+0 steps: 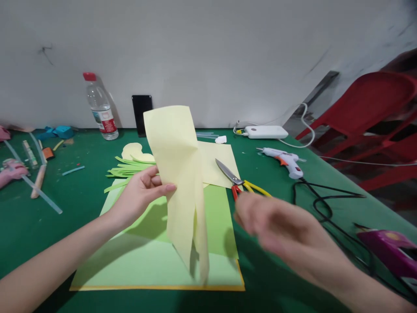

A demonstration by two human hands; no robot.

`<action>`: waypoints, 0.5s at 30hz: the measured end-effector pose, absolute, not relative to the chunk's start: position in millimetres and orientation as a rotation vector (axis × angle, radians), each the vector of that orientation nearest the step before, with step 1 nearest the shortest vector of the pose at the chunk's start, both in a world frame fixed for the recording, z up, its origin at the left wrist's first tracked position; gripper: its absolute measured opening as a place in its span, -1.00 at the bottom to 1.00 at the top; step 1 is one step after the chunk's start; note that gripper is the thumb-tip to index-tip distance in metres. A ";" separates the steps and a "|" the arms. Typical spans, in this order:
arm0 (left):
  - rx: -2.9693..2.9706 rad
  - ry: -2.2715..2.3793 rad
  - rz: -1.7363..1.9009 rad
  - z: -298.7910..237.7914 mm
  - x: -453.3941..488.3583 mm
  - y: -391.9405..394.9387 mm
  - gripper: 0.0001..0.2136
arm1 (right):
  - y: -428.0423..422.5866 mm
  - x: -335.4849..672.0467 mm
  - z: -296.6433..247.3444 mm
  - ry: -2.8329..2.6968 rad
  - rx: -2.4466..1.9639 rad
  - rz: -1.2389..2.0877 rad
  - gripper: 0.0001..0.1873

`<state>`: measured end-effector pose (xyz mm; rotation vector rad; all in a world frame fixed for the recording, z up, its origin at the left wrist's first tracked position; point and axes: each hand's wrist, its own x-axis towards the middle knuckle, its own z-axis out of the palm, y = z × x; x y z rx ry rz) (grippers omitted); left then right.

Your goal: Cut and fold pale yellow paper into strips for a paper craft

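One red-capped bottle (104,111) stands at ten o'clock from the held sheet (176,148). Green strips (133,167) overlap between nine and ten; exact number not determinable. One dark phone (142,113) is propped upright at eleven. Left hand (141,189), one: thumb and fingers pinch the held sheet, single, pale yellow, upright above the bench (39,234), lower part hanging in flaps. Stacked paper (130,261), at least three colours, lies beneath, toward six. A second pale yellow sheet (216,154) lies flat at two. One pair of scissors (228,171) at three. Right hand (273,221), one, motion-blurred, fingers curled near the scissor handles, between three and four; whether it grips anything cannot be told. One glue gun (285,158) lies near three.
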<state>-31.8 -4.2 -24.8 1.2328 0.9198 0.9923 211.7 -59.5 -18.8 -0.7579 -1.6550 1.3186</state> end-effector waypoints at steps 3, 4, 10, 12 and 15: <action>1.273 0.968 0.945 -25.4 -30.0 -8.3 -0.63 | -33.8 193.2 -22.8 -1.548 -0.891 1.594 -0.78; 1.291 0.996 0.919 -24.7 -29.1 -9.9 -0.65 | -27.6 187.5 -25.6 -1.502 -0.852 1.760 -0.73; 1.508 1.088 0.723 -13.2 -22.6 -17.0 -0.86 | -19.0 173.3 -40.4 -1.231 -0.549 2.271 -0.49; 1.590 1.115 0.726 -11.0 -22.2 -16.8 -0.88 | -18.4 174.9 -41.1 -1.176 -0.590 2.252 -0.43; 1.640 1.132 0.774 -10.0 -25.1 -13.5 -0.88 | -14.2 179.6 -39.3 -1.141 -0.650 2.117 -0.39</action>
